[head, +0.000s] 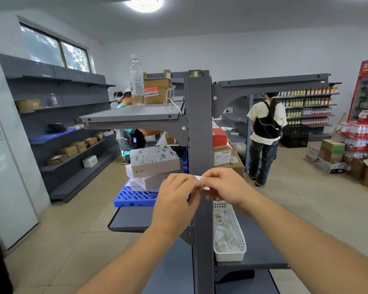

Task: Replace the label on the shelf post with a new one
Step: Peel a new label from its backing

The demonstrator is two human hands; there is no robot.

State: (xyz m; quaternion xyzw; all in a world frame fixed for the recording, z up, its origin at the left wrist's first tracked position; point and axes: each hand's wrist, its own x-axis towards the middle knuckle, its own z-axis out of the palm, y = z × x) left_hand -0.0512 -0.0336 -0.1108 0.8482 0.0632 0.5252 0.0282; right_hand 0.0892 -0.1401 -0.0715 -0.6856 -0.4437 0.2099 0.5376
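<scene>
Both bare forearms reach forward, the left hand (175, 195) and right hand (222, 186) meeting in front of the upright grey metal shelf post (199, 128), fingertips of each pinching a small white paper label (201, 182) between them. Just beyond, right of the post, sits a white perforated plastic basket (238, 230); left, stacked white cartons (153, 161) rest on a blue plastic crate (134, 197).

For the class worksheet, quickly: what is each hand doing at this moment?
Left hand: closed, pinching the small white paper label in front of the grey metal shelf post.
Right hand: closed, pinching the same label.
</scene>
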